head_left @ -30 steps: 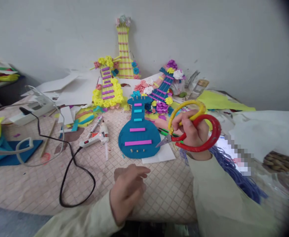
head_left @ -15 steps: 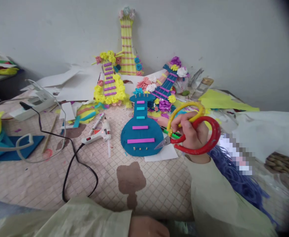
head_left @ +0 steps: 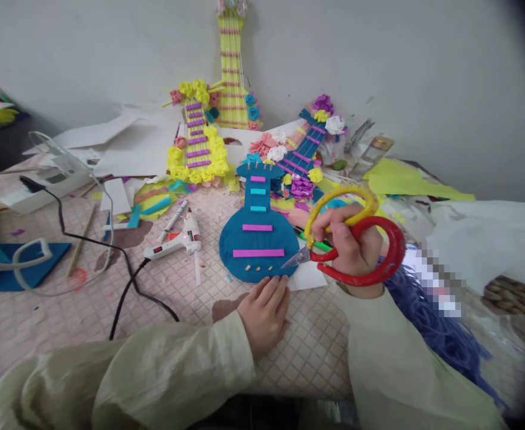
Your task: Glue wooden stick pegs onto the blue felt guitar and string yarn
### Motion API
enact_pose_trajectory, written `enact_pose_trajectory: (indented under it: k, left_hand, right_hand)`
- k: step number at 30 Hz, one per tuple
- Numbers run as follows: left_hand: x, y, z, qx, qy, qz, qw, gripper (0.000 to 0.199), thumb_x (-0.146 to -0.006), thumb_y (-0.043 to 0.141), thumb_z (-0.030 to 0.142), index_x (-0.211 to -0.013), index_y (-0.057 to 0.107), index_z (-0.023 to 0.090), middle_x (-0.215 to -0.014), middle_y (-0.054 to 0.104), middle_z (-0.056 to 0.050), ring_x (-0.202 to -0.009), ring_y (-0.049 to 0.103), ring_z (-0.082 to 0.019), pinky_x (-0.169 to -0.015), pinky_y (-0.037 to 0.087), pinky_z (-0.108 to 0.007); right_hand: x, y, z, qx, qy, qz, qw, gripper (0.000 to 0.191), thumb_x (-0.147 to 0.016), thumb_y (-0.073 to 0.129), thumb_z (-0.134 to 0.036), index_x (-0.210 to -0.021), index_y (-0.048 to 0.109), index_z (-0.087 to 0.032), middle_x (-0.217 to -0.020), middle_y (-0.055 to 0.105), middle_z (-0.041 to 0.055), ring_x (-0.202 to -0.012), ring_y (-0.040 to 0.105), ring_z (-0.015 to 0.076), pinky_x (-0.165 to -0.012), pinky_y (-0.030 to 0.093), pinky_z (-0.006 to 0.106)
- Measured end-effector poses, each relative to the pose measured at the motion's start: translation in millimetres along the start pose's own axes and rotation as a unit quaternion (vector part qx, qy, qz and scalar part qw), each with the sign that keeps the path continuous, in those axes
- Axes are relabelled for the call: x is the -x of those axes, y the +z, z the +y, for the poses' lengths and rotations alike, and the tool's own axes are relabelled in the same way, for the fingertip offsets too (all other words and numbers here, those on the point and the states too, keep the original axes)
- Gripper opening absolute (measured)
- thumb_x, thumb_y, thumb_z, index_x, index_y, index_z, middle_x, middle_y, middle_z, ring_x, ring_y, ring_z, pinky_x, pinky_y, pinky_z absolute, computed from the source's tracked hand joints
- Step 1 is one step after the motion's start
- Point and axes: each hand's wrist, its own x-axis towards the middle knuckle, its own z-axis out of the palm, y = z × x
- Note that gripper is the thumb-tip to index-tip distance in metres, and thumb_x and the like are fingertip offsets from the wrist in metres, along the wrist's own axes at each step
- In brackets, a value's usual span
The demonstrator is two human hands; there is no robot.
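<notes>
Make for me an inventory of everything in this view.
model guitar: 1, blue, centre
decorated guitars: 3, yellow or blue, behind
scissors: 1, red-yellow, right of centre
glue gun: 1, white, left of centre
power strip: 1, white, far left
cord bundle: 1, blue-purple, right
jar: 1, clear and gold, back right
paper scraps: many, mixed, across the back
table: 1, beige, beneath
left hand: 1, bare, at model guitar's lower edge
right hand: 1, bare, holding scissors

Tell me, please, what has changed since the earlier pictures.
The left hand, low at the picture's bottom edge half a second ago, has moved forward to the near edge of the blue guitar. The right hand still holds the scissors.
</notes>
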Motion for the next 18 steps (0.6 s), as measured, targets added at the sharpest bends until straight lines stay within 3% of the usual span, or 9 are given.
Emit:
enact_pose_trajectory:
  k: [18]
  left_hand:
    - [-4.3,-4.0,-0.3,0.013,0.009,0.019,1.0,0.041,-0.079,0.047,0.034,-0.107,0.056,0.007,-0.122,0.053,-0.017,-0.112,0.048,-0.028,-0.092,0.039,-0.04]
  right_hand:
    - [10.1,-2.3,7.8,0.033,0.024,-0.024,0.999,0.019,-0.085,0.039,-0.025,-0.067,0.044,-0.022,-0.06,0.048,-0.0017,-0.052,0.046,0.0132,-0.055,0.039,0.033]
